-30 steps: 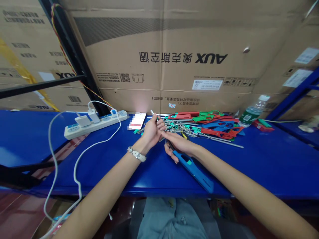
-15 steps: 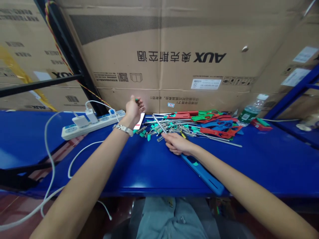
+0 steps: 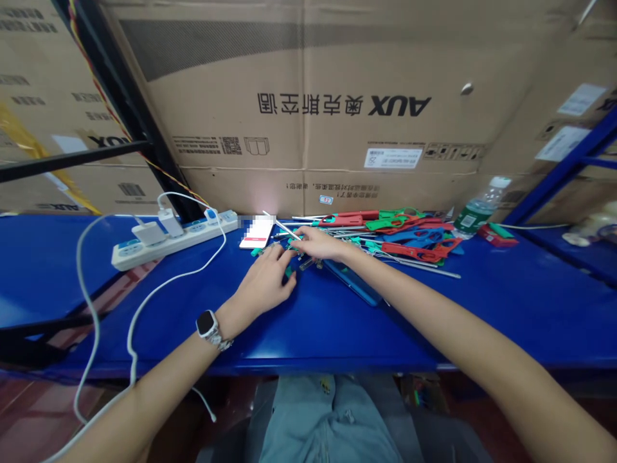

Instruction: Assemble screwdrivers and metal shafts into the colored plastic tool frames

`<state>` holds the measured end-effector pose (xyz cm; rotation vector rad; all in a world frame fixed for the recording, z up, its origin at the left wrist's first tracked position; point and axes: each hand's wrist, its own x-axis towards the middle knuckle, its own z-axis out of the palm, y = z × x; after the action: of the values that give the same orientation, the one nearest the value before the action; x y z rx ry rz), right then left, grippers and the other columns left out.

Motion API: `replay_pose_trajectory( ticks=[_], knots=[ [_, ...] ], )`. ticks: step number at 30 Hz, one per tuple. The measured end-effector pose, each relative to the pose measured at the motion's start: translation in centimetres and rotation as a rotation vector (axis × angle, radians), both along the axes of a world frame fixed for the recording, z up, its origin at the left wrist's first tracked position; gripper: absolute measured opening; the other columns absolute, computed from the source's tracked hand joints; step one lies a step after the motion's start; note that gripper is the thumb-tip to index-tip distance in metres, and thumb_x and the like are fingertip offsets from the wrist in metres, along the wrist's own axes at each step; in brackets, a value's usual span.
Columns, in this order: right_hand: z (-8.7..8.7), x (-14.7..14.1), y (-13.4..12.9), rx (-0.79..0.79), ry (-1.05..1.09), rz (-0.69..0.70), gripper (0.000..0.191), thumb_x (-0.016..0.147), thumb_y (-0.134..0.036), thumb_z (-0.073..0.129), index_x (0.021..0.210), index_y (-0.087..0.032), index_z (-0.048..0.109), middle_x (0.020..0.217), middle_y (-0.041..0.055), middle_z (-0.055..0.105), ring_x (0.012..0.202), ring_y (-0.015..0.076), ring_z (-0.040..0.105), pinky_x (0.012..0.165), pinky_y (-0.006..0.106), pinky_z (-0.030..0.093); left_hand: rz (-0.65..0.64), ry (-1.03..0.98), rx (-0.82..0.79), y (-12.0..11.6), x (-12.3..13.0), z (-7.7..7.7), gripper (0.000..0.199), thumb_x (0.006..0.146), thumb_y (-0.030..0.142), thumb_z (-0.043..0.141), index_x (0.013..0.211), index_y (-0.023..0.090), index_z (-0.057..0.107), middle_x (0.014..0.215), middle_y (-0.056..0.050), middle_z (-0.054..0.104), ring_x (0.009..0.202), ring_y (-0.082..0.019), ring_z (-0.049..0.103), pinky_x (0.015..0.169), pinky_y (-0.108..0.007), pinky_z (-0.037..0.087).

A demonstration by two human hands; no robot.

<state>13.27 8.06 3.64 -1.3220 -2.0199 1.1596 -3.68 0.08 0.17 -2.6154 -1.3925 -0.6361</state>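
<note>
My right hand [image 3: 321, 245] is closed around the metal tube of a blue stick lighter [image 3: 354, 283]. The tube's tip sticks out past the fingers to the far left, and the blue handle lies under my forearm, pointing toward the near right. On the near side of the pile, my left hand [image 3: 267, 278] reaches in with thumb and fingers apart, over small green pieces [image 3: 290, 271]. Its fingertips are partly hidden among the parts. Behind and right of my hands lie red lighter shells [image 3: 409, 251], green shells [image 3: 388, 223], blue shells [image 3: 419, 238] and several metal tubes.
A lit phone [image 3: 258, 233] lies beyond my left hand. Left of it is a white power strip [image 3: 193, 235] with chargers and a white cable [image 3: 164, 286]. A plastic bottle [image 3: 482, 209] and a red box [image 3: 496, 236] stand at right. Cardboard [image 3: 299, 77] walls the back.
My left hand has come down from beside the cardboard, toward me, to the green pieces. My right hand has moved away from me and slightly left, drawing the blue lighter along.
</note>
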Motion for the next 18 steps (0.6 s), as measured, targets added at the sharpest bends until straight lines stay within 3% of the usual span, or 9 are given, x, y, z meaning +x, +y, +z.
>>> replay_pose_trajectory(
  ticks=[5,7,10,14,18],
  knots=[
    [0.6,1.2,0.2,-0.088,0.140,0.081,0.021,0.100,-0.016,0.057,0.117,-0.016,0.070,0.099,0.0063,0.076,0.085,0.0154,0.069,0.077,0.026,0.057,-0.342,-0.006,0.048,0.8,2.1,0.8,0.025,0.099,0.028,0.058,0.121,0.019,0.062,0.120,-0.012,0.062,0.116,-0.030,0.059,0.100,-0.047,0.053],
    [0.9,2.6,-0.2,-0.049,0.139,0.084,0.021,0.101,-0.020,0.058,0.116,-0.016,0.072,0.107,0.0079,0.077,0.093,0.0172,0.070,0.084,0.028,0.057,-0.354,0.046,0.050,1.4,2.6,0.8,0.028,0.098,0.028,0.062,0.124,0.018,0.061,0.124,-0.013,0.062,0.120,-0.031,0.057,0.101,-0.047,0.052],
    [1.1,5.3,-1.6,0.140,0.063,0.063,0.023,0.101,-0.021,0.056,0.118,-0.017,0.071,0.117,0.0103,0.074,0.105,0.0199,0.069,0.093,0.033,0.055,-0.330,0.125,0.049,2.5,3.0,0.8,0.033,0.097,0.031,0.067,0.127,0.018,0.061,0.131,-0.014,0.061,0.124,-0.034,0.056,0.099,-0.048,0.050],
    [0.2,8.7,-5.1,0.494,-0.347,-0.030,0.029,0.088,-0.034,0.076,0.111,-0.017,0.073,0.119,0.0147,0.071,0.110,0.0302,0.064,0.095,0.045,0.049,-0.368,0.209,0.002,3.7,3.3,1.1,0.028,0.098,0.038,0.070,0.118,0.019,0.067,0.119,-0.010,0.068,0.115,-0.032,0.059,0.097,-0.046,0.047],
    [-0.6,10.3,-7.3,0.466,-0.456,0.037,0.031,0.084,-0.040,0.081,0.107,-0.020,0.074,0.096,0.0075,0.074,0.092,0.0250,0.066,0.082,0.038,0.047,-0.384,0.158,-0.044,3.8,3.3,1.1,0.022,0.100,0.038,0.067,0.114,0.021,0.068,0.105,-0.006,0.071,0.106,-0.027,0.062,0.092,-0.041,0.044]
  ],
)
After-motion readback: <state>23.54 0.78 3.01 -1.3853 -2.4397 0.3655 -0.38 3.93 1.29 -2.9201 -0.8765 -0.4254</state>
